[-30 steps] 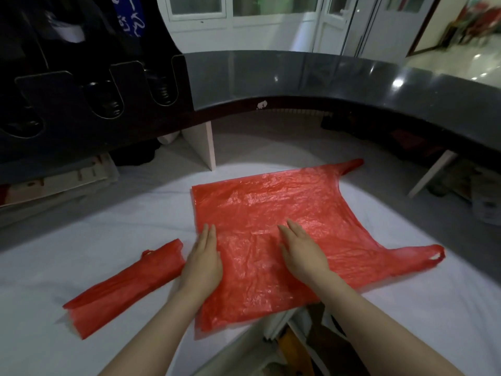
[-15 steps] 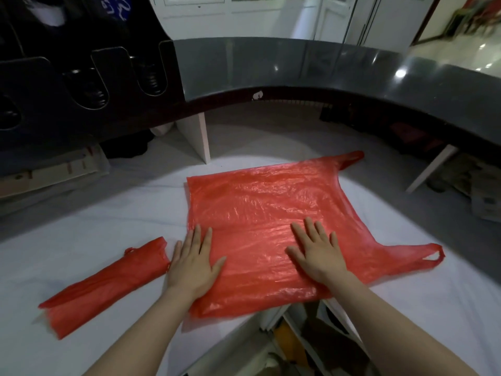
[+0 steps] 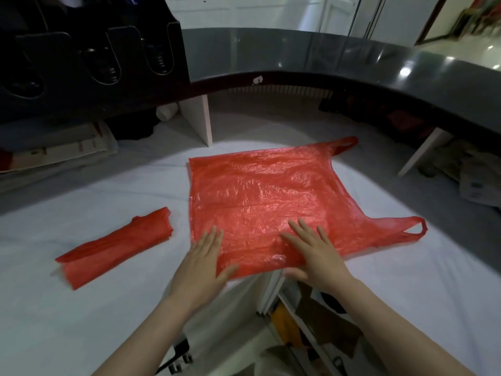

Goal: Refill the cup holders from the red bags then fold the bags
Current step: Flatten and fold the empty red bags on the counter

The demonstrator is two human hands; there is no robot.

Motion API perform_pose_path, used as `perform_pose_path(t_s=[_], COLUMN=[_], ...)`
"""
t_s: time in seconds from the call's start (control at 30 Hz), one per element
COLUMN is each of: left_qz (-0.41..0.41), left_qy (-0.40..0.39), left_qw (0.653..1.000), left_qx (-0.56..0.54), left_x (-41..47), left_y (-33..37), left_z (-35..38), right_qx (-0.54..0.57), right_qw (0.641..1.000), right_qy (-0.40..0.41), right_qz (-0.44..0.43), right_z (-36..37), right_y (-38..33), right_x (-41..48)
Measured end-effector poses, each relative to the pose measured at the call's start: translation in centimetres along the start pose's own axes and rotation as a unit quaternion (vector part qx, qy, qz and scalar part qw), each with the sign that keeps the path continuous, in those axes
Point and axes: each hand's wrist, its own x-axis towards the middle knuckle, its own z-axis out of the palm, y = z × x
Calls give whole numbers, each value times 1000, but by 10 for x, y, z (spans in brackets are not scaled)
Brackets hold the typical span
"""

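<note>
I press left hand (image 3: 202, 260) and right hand (image 3: 315, 253) flat, fingers spread, gripping nothing, to smooth the red bag (image 3: 260, 202) | bag spreads beyond my fingertips, near edge under palms | folded bag (image 3: 116, 246) left of my fingers

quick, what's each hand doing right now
left hand: open, flat on the near left corner of the spread red bag
right hand: open, flat on the bag's near edge

A white desk (image 3: 81, 308) curves beneath a raised dark glossy counter ledge (image 3: 311, 50). White upright panels (image 3: 199, 119) support the ledge. Flat cardboard (image 3: 54, 150) lies under it at left. Open shelves (image 3: 306, 329) with clutter sit below the desk edge.
</note>
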Motion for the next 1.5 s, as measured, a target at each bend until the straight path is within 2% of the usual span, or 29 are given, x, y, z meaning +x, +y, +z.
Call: perform_pose_path(t_s=[0.1,0.27,0.37,0.5,0.7,0.87,1.0,1.2,1.37,1.5], left_qz=[9,-36,-78,-96,-100,-86,-109,-140,-138,-102], left_qy=[-34,12,28,23,7,11,1,-22,24,-20], left_qw=[999,999,997,995,994,991,984,976,982,989], left_qx=[27,14,6,34,54,101,140,167,129,103], left_x=[-16,-24,-29,-32,-43,-40,-45,-46,-37,-32], left_y=[-3,-8,-3,-1,5,15,9,9,25,28], left_z=[6,9,10,7,1,7,9,1,2,11], right_qx=[-30,13,-7,-62,-73,-78,-115,-117,-131,-142], right_qw=[999,992,984,967,986,982,977,986,973,973], right_qy=[-10,101,160,225,142,156,153,119,172,142], right_qz=[-41,-70,-76,-105,-43,-66,-91,-25,-83,-114], right_z=[2,-8,-13,-25,-30,-31,-33,-27,-33,-32], right_y=[4,7,13,29,61,74,97,128,128,131], right_x=[-4,4,5,8,-8,-16,-23,-39,-42,-57])
